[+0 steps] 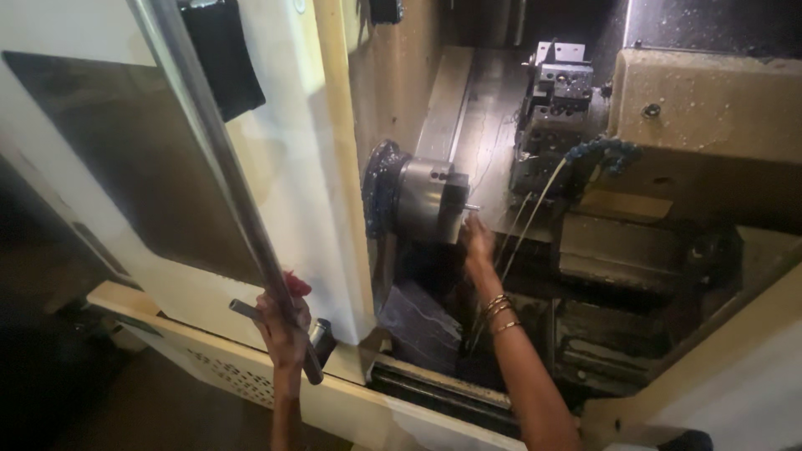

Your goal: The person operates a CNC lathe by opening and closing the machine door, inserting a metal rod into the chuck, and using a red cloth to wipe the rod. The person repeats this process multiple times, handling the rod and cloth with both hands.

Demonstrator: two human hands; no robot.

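Left hand (284, 330) clenched around door handle bar (225, 179), right hand (476, 240) fingertips pinching small workpiece (472, 207) at chuck (430, 200)

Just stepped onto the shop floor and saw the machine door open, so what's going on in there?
A person is reaching into an open lathe. Their right hand is at the small metal workpiece sticking out of the round chuck, fingers at its tip. Their left hand grips the long door handle bar and also holds a metal tool. The tool turret sits back, clear of the chuck.

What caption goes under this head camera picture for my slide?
Left hand grips the machine door's long metal handle while the right hand reaches to the small part in the round chuck.
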